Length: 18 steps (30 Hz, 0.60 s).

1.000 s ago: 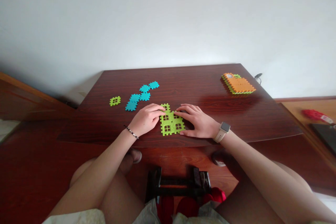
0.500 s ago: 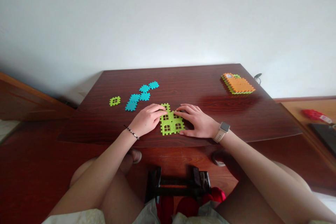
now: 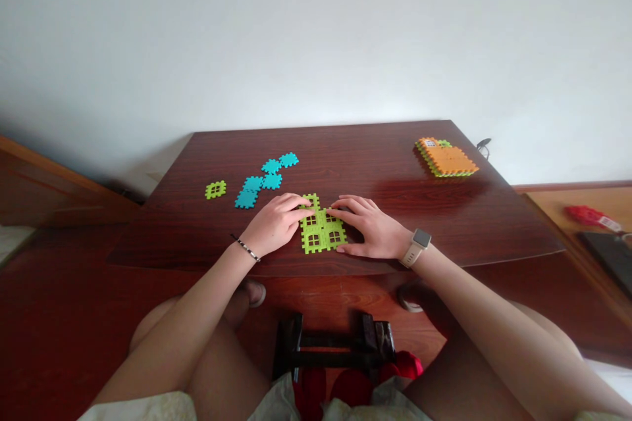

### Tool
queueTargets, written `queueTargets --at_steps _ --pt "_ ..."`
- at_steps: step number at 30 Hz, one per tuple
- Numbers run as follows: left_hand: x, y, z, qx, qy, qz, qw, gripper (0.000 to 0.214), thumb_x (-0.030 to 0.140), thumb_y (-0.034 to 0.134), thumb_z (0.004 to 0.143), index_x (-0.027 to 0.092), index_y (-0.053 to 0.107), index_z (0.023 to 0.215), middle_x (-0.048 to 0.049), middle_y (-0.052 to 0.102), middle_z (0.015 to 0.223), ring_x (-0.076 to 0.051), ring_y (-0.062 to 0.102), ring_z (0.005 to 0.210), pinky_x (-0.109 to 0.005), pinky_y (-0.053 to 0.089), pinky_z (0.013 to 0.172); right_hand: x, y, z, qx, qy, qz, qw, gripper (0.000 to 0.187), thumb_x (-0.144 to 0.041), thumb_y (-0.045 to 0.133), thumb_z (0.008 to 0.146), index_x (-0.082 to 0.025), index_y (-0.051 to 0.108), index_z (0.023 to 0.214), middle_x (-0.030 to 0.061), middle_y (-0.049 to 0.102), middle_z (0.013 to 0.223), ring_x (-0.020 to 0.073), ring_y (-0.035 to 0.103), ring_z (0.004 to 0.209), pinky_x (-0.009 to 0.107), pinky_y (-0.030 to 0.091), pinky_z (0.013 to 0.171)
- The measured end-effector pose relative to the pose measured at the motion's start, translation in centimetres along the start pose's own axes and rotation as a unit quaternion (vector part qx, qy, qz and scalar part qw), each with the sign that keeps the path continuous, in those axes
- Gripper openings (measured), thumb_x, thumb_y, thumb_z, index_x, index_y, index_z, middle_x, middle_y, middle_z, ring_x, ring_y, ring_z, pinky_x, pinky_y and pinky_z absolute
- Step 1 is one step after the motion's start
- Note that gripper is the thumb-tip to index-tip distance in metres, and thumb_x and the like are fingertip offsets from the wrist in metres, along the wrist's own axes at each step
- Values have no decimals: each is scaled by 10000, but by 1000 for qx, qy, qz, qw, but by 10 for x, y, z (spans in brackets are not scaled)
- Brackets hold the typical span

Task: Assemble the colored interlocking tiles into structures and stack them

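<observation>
- Lime green meets my fingertips: the panel (image 3: 323,237), five window tiles set edge to edge, lies flat just in front of me, between my hands.
- My left hand (image 3: 274,225) is loosely bent, fingertips on the panel's far left tiles; whether the thumb pinches there I cannot tell.
- My right hand (image 3: 376,227) is spread, not clenched, fingers and thumb along the panel's right side, likely bracing it so the tiles stay aligned.
- Beyond and left of the panel, five blue tiles (image 3: 246,199) lie in a crooked chain, probably put aside to leave my hands room.
- Farther left of the panel, one lime tile (image 3: 216,190) lies alone.
- Well to the panel's far right, an orange-topped stack (image 3: 450,159) sits near the table's (image 3: 340,151) edge, perhaps piled to save space.
</observation>
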<state>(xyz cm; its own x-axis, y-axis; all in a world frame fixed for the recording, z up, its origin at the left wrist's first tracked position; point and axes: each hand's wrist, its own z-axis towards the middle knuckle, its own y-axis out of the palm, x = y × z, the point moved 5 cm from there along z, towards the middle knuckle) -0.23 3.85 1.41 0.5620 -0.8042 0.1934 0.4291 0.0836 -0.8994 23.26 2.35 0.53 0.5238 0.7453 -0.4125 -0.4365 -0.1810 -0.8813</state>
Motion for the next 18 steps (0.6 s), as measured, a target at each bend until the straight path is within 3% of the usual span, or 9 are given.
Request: queueTargets --at_steps 8,18 --pt "-10 -13 -13 19 -5 11 1000 416 12 509 1021 234 807 1208 -80 760 1240 -264 681 1189 -497 602 1049 0 0 0 2 2 3 1000 790 -608 760 951 -258 535 1623 171 587 1554 419 472 1508 649 388 1243" --pt "-7 -10 -13 23 -6 -1 1000 401 -10 488 1023 197 801 1166 -85 774 1212 -256 677 1163 -495 606 1051 1 1 -1 3 2 2 1000 794 -603 767 949 -252 536 1622 171 589 1550 414 469 1516 640 393 1241"
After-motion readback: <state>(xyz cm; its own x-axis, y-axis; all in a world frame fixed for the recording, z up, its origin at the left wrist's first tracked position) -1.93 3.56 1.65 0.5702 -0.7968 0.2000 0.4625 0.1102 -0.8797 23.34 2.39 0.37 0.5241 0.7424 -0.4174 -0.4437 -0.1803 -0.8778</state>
